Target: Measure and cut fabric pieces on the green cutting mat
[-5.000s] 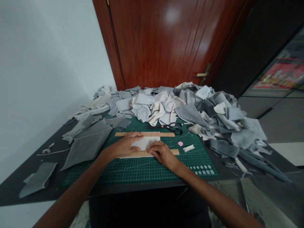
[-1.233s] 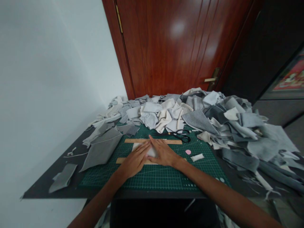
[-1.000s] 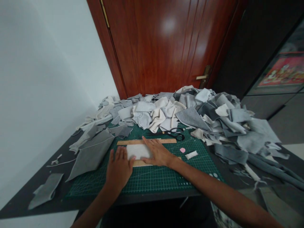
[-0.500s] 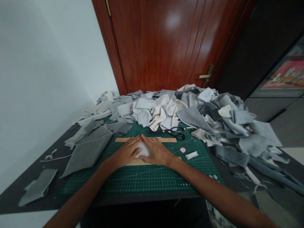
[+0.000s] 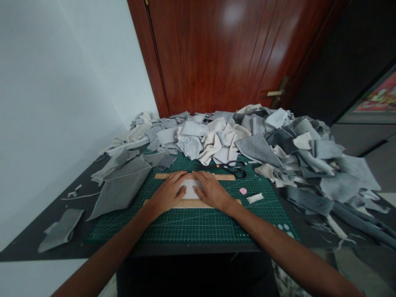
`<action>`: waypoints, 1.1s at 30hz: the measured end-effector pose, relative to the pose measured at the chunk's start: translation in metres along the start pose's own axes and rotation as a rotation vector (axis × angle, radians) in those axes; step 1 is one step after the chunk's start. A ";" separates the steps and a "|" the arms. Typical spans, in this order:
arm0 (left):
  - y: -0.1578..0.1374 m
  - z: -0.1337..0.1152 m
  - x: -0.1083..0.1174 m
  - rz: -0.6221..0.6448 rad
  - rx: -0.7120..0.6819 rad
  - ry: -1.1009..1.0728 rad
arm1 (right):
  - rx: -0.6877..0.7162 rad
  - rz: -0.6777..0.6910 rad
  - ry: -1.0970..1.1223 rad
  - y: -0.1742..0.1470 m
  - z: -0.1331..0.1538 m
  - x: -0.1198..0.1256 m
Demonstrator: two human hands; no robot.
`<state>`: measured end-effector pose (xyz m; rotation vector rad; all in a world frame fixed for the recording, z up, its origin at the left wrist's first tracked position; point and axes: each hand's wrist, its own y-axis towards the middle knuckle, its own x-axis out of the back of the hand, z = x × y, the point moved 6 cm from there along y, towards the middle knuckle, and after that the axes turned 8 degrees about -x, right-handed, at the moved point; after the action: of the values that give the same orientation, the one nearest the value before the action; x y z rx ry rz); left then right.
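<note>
A pale piece of fabric (image 5: 190,189) lies flat on the green cutting mat (image 5: 192,229), between two wooden rulers. My left hand (image 5: 168,192) rests over its left side, fingers stretched forward onto the far ruler (image 5: 224,177). Over the right side lies my right hand (image 5: 213,190), also flat with its fingers out. Both thumbs point inward on the fabric, with a gap between them. The near ruler (image 5: 188,203) runs below the palms. Black scissors (image 5: 236,170) lie beyond the far ruler, to the right.
Grey and white fabric scraps (image 5: 213,140) are heaped along the back and right. A large grey cloth (image 5: 123,189) overlaps the mat's left edge. On the right of the mat sit a pink piece of chalk (image 5: 243,191) and a small white packet (image 5: 255,198).
My hands have spread apart; the fingertips met before and now have a gap between them. More of the pale fabric shows. The camera view has shifted slightly.
</note>
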<state>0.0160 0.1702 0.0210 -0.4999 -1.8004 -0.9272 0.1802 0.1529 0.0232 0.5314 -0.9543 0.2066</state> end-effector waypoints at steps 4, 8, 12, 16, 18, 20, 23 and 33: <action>0.001 -0.004 0.004 -0.020 -0.002 0.025 | -0.050 -0.014 -0.042 0.002 -0.003 0.001; 0.001 -0.006 0.007 -0.020 0.010 0.051 | -0.070 -0.026 -0.088 0.003 -0.003 0.001; 0.001 -0.007 0.006 0.003 0.005 0.052 | -0.073 -0.022 -0.104 0.003 -0.003 0.000; 0.002 -0.008 0.006 0.010 -0.008 0.039 | -0.066 -0.025 -0.128 0.002 -0.002 -0.001; 0.003 -0.009 0.006 0.014 -0.004 0.037 | -0.061 -0.025 -0.137 0.002 -0.002 0.000; 0.004 -0.009 0.005 0.022 0.006 0.043 | -0.057 -0.024 -0.140 0.002 -0.001 0.000; 0.005 -0.011 0.005 0.031 0.019 0.062 | -0.055 -0.031 -0.135 0.003 -0.002 0.000; 0.007 -0.017 0.007 0.035 0.020 0.054 | -0.095 -0.023 -0.068 0.015 -0.015 -0.004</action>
<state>0.0277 0.1608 0.0333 -0.4883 -1.7457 -0.8897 0.1825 0.1738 0.0188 0.4642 -1.0185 0.1229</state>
